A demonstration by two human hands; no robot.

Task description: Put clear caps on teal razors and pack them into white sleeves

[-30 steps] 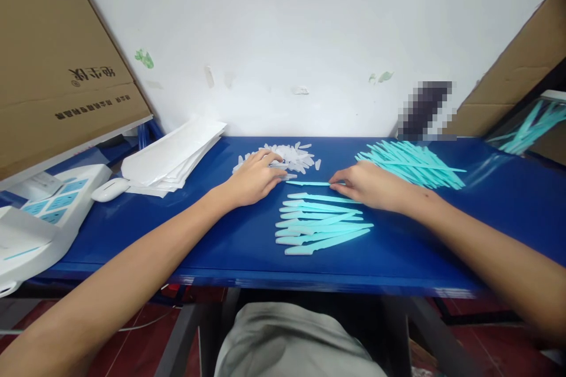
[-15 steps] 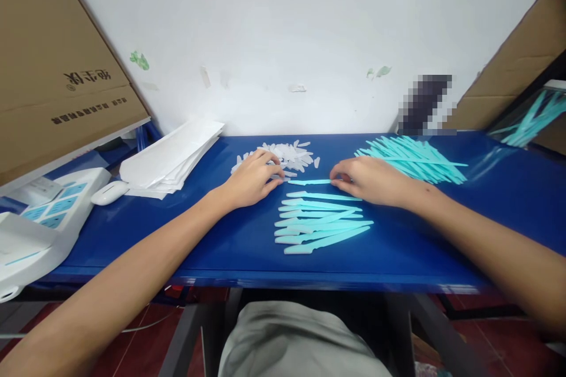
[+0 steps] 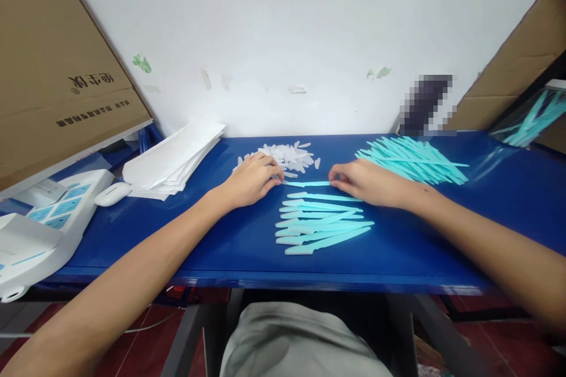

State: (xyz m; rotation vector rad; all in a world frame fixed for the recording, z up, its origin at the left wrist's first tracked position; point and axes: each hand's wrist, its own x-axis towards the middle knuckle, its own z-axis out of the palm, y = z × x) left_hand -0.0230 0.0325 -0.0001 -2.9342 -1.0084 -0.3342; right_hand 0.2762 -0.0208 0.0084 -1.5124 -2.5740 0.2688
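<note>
My right hand point(image 3: 360, 181) pinches the handle end of a turquoise eyebrow razor point(image 3: 309, 184), held level just above the blue table. At the razor's other end, my left hand point(image 3: 259, 179) has thumb and forefinger closed around its tip. A small translucent blade cap seems to be in that pinch, mostly hidden by the fingers. Behind my left hand lies a loose heap of translucent blade caps point(image 3: 289, 156). Nearer me, several turquoise razors point(image 3: 322, 224) lie roughly side by side, blade ends to the left. Past my right hand is a larger pile of turquoise razors point(image 3: 411, 159).
White paper sleeves point(image 3: 174, 159) are stacked at the left, beside a white mouse-shaped object point(image 3: 112, 194) and a white device with blue panels point(image 3: 66, 212). A cardboard box point(image 3: 66, 59) leans over the left side. At far right, a clear container point(image 3: 530, 118) holds more turquoise sticks.
My left fingertips and the razor's tip have come together, closing the small gap between them. The razor has shifted slightly left; the laid-out razors and piles stay put.
</note>
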